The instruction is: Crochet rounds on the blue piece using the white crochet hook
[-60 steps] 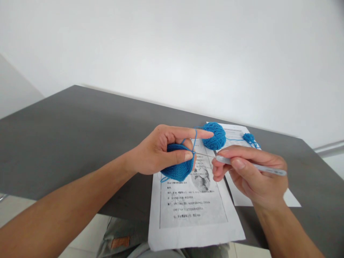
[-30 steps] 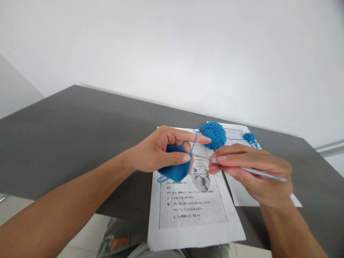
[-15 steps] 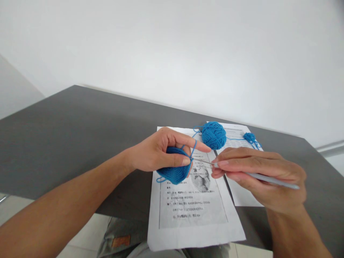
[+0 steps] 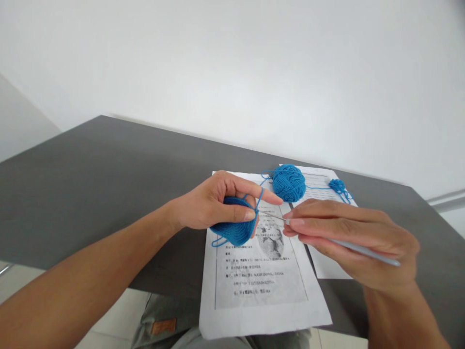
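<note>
**Blue stitched piece (image 4: pixel 236 233) and hook (image 4: pixel 366 252), held by 2 hands above a printed sheet (image 4: pixel 261 303)**

The piece is held over the upper left part of the nearer printed sheet, its rounded body hanging below the left thumb. The left hand (image 4: pixel 207 202) is clamped on it, thumb on the near face and fingers behind; the index finger extends to the right with a yarn strand (image 4: pixel 259 198) laid across it. The right hand (image 4: pixel 352 230) is closed on the pale handle of the hook, pen-fashion, with the thin shaft pointing left to the edge of the piece beside the left thumb. Whether the tip sits inside a stitch is too small to tell.

Handling: the piece is probably light, soft and pliable, with enough texture to resist slipping; it should survive squeezing, though a hard tug could distort its stitches. The best hold appears to be a flat pinch close to the working edge, leaving the slack body free. The hook looks stiff and smooth, so the front of its handle offers the surest purchase; the strand, by contrast, could slide off the finger if tension were lost.

Surroundings: a yarn ball (image 4: pixel 288 183) lies beyond the hands, near the index fingertip in this view, and a small yarn bundle (image 4: pixel 338 186) rests to its right on the farther sheet (image 4: pixel 325 267). The papers lie on a dark table (image 4: pixel 109 189).
</note>
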Tool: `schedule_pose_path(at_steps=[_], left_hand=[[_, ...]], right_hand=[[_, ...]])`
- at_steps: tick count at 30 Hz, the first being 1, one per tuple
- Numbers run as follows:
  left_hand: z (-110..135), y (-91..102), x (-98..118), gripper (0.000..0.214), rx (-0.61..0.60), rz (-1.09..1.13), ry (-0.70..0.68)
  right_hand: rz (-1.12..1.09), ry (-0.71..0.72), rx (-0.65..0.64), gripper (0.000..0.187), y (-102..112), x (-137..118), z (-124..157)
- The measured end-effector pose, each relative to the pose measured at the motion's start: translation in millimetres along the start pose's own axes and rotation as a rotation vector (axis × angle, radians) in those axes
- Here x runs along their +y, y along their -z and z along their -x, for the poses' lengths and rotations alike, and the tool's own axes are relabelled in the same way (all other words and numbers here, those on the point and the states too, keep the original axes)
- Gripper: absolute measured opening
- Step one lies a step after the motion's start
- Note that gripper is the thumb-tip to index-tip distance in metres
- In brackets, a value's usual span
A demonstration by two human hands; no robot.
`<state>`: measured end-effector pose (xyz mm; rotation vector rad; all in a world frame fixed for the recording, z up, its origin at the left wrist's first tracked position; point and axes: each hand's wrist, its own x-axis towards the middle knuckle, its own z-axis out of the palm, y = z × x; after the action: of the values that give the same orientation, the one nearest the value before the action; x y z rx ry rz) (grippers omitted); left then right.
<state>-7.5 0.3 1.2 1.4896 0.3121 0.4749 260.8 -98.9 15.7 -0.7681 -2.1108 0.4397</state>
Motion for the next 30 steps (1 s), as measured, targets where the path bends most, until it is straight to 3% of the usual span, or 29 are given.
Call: schedule_pose_path(at_steps=[8, 19, 30], left_hand=[[-2.6, 4.1, -5.7, 0.046, -0.063, 0.105, 0.021], [-1.7, 1.1, -3.4, 0.041, -0.093, 0.146, 0.042], [0.8, 0.2, -2.7, 0.044, -0.066, 0.149, 0.036]], right_hand=[[0.051, 0.013, -0.047, 0.041, 4.3, -5.2, -2.4], [-0.082, -0.015, -0.024, 0.043, 4.5, -0.9, -2.2], [-0.104, -0.041, 0.136, 0.042, -11.4, 0.5, -6.3]])
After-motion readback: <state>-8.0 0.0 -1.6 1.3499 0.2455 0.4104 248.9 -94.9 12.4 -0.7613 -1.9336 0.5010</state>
